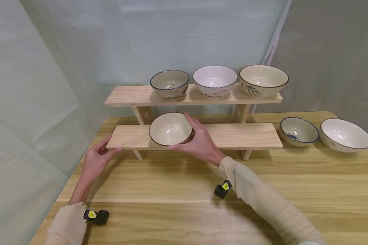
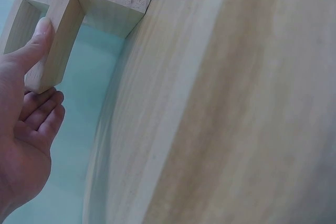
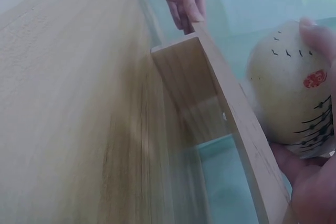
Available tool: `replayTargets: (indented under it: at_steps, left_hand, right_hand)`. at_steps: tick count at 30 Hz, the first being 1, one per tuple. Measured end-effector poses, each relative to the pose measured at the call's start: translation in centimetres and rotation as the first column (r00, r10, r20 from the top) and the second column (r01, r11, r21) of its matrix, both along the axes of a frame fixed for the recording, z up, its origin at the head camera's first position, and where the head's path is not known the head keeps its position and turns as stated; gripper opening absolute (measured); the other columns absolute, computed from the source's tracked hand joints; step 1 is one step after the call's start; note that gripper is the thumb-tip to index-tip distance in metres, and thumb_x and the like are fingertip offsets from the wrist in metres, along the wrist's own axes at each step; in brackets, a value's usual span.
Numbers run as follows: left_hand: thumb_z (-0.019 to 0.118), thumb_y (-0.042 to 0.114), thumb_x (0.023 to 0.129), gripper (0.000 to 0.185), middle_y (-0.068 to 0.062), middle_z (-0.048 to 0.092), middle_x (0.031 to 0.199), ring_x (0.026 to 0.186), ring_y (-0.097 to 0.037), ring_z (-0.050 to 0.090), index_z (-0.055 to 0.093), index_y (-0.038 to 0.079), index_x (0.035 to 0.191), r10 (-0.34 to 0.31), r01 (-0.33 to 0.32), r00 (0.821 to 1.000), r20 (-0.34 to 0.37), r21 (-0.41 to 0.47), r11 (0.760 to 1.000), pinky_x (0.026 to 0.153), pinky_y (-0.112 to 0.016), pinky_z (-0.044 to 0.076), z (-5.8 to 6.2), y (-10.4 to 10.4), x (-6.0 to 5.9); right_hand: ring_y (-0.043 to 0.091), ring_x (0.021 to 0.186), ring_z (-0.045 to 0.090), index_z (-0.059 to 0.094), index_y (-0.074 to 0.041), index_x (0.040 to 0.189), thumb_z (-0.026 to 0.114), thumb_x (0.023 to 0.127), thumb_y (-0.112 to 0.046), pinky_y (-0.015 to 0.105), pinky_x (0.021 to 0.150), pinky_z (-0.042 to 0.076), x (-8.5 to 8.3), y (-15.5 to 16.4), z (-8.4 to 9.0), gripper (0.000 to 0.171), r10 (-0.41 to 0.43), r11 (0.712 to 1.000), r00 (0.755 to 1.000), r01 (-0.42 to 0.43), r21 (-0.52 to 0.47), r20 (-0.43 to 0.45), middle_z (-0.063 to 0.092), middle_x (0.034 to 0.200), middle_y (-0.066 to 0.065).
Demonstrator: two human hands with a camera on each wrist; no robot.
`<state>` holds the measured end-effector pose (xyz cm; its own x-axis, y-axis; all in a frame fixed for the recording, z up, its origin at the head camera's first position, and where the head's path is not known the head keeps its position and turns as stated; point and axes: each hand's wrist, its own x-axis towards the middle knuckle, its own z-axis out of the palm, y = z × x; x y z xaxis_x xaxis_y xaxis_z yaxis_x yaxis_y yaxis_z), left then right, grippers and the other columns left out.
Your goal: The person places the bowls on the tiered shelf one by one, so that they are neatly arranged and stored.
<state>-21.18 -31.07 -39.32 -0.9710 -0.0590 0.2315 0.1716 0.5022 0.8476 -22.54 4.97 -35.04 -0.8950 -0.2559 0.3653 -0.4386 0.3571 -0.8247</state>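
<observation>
My right hand (image 1: 200, 141) holds a cream bowl (image 1: 168, 131) with a dark rim by its right side, thumb at the front and fingers toward the back. The bowl is at the lower board of a two-tier wooden shelf (image 1: 239, 136), left of its middle; whether its foot touches the board I cannot tell. Black bird marks, a red stamp and dark sprigs show on the bowl's outside (image 3: 283, 87) in the right wrist view. At the lower board's left end, my left hand (image 1: 95, 160) grips the wood between thumb and fingers, as the left wrist view (image 2: 31, 129) also shows.
On the upper board stand a speckled grey bowl (image 1: 170, 92), a white flowered bowl (image 1: 214, 90) and a cream bowl with green leaves (image 1: 260, 90). Right of the shelf, a blue-rimmed speckled bowl (image 1: 298, 139) and a white bowl (image 1: 344, 144) sit on the wooden table (image 1: 171, 183).
</observation>
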Motion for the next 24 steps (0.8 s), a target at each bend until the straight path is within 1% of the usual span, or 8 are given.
replayTargets:
  at_steps: [6, 12, 16, 21, 24]
  left_hand:
    - [0.071, 0.026, 0.087, 0.073, -0.027, 0.046, 0.136, 0.121, -0.025, 0.051, 0.035, 0.0, 0.145, 0.004, -0.004, 1.0, -0.003, -0.008, 1.0, 0.079, -0.01, 0.046, -0.1, 0.0, 0.0]
    - [0.071, 0.025, 0.087, 0.073, -0.027, 0.044, 0.137, 0.123, -0.03, 0.048, 0.035, 0.001, 0.145, -0.004, 0.004, 1.0, -0.007, -0.01, 1.0, 0.08, -0.009, 0.045, 0.0, -0.1, 0.0]
    - [0.071, 0.024, 0.087, 0.073, -0.027, 0.043, 0.138, 0.123, -0.031, 0.047, 0.034, 0.001, 0.146, -0.005, 0.005, 1.0, -0.005, -0.007, 1.0, 0.081, -0.01, 0.045, 0.1, -0.1, 0.0]
    - [0.071, 0.025, 0.087, 0.073, -0.027, 0.042, 0.138, 0.123, -0.032, 0.047, 0.034, 0.001, 0.145, -0.001, 0.001, 1.0, 0.0, -0.012, 1.0, 0.081, -0.009, 0.045, 0.2, -0.1, 0.0]
    - [0.071, 0.025, 0.087, 0.073, -0.027, 0.042, 0.138, 0.123, -0.031, 0.047, 0.034, 0.002, 0.146, -0.003, 0.003, 1.0, 0.002, -0.007, 1.0, 0.08, -0.01, 0.045, 0.2, -0.1, 0.0]
  right_hand:
    - [0.023, 0.123, 0.043, 0.022, -0.014, 0.153, 0.088, 0.06, -0.049, 0.039, 0.101, 0.038, -0.1, -0.1, 0.2, 0.118, 0.0, 1.0, 0.999, -0.001, 0.029, 0.033, 0.035, 0.144, 0.011]
    - [0.023, 0.124, 0.042, 0.018, -0.012, 0.153, 0.087, 0.064, -0.045, 0.038, 0.103, 0.036, -0.1, -0.1, 0.4, 0.118, 0.038, 0.999, 0.997, -0.039, 0.024, 0.06, 0.032, 0.146, 0.013]
    - [0.023, 0.124, 0.042, 0.016, -0.015, 0.154, 0.086, 0.065, -0.046, 0.039, 0.103, 0.036, 0.0, -0.1, 0.5, 0.118, 0.055, 0.998, 0.996, -0.056, 0.02, 0.069, 0.03, 0.146, 0.012]
    - [0.021, 0.125, 0.04, 0.015, -0.022, 0.154, 0.086, 0.065, -0.046, 0.038, 0.103, 0.035, 0.1, 0.3, 0.7, 0.116, 0.077, 0.997, 0.995, -0.076, -0.021, 0.066, 0.026, 0.148, 0.007]
    - [0.024, 0.125, 0.042, 0.014, -0.021, 0.154, 0.087, 0.068, -0.037, 0.038, 0.103, 0.036, 0.4, 0.7, 1.1, 0.113, 0.107, 0.993, 0.991, -0.102, -0.065, 0.077, 0.023, 0.149, 0.008]
